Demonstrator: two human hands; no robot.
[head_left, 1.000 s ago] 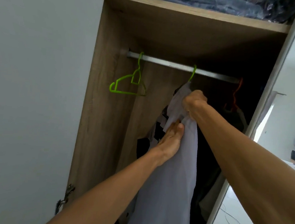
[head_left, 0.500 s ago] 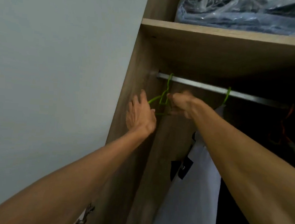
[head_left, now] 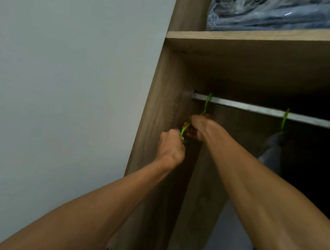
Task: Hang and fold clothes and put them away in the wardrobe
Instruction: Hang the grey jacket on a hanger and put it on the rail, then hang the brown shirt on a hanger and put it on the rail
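Snagging is the risk: the thin green plastic hanger [head_left: 206, 106], hooked on the silver metal rail [head_left: 260, 111] at the far left of the brown wooden wardrobe [head_left: 161, 114], could catch or flex if pulled sideways rather than lifted. Its lower part runs between the hands; the left hand [head_left: 170, 145] and right hand [head_left: 201, 127] both curl round it, apparently gripping, though the fingers are partly hidden.

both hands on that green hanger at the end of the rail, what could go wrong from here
1. The green hanger is hooked over the rail while the left hand and right hand both grip its thin body. Tugging down rather than lifting could bend or snap it.
2. The right forearm runs close beside the grey garment on the second hanger. Drawing back could brush it askew or off.
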